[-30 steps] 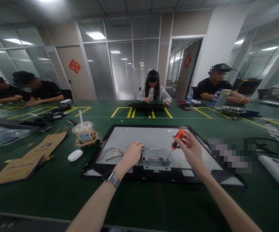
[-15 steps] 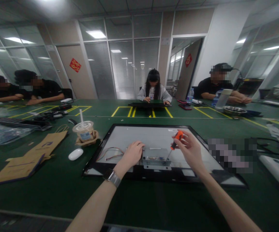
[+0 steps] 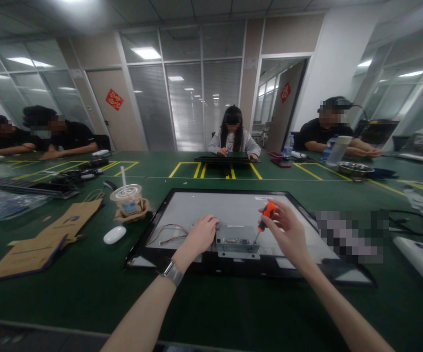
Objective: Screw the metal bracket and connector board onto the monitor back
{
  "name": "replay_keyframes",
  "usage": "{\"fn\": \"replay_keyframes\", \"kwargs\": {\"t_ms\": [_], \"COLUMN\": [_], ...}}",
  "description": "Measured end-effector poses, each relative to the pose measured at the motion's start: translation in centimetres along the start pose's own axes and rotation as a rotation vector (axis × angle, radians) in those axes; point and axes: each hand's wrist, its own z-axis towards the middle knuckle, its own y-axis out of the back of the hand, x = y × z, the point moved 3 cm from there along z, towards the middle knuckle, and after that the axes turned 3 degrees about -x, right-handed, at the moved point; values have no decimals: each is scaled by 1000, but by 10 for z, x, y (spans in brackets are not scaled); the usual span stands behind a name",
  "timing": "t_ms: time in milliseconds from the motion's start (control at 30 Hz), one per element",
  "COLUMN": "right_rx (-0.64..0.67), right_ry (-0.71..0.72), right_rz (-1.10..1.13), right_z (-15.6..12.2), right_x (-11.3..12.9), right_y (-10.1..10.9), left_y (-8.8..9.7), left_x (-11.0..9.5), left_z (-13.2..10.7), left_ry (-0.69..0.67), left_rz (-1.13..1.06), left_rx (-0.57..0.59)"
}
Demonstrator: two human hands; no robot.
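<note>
A flat display panel (image 3: 182, 208) with a black frame lies face down on the green table in front of me. A small grey metal box (image 3: 236, 239) with connector ports sits on its back near the front edge. My left hand (image 3: 201, 235) rests curled against the box's left side, steadying it. My right hand (image 3: 286, 230) grips an orange-handled screwdriver (image 3: 266, 216), its tip down at the box's right end. Thin coloured wires (image 3: 167, 233) loop across the panel to the left of my left hand.
A lidded drink cup (image 3: 126, 199) with a straw, a white mouse (image 3: 114, 234) and brown paper bags (image 3: 46, 234) lie to the left. A white device (image 3: 422, 259) and cables sit at the right. Several people sit round the far side of the table.
My right hand and the screwdriver have dipped slightly and turned a little at the box. My left hand has stayed in place.
</note>
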Motion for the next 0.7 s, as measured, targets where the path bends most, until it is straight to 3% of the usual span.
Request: {"fn": "replay_keyframes", "kwargs": {"t_ms": [333,700], "right_rx": [12,-66], "right_ry": [44,209], "right_rz": [2,-71], "right_z": [-4,-10], "right_x": [5,14], "right_y": [-1,-9], "left_y": [0,2], "left_x": [-1,-2], "left_z": [-1,-1], "left_ry": [-3,-19], "left_rz": [-10,-8], "left_rx": [-1,-3]}}
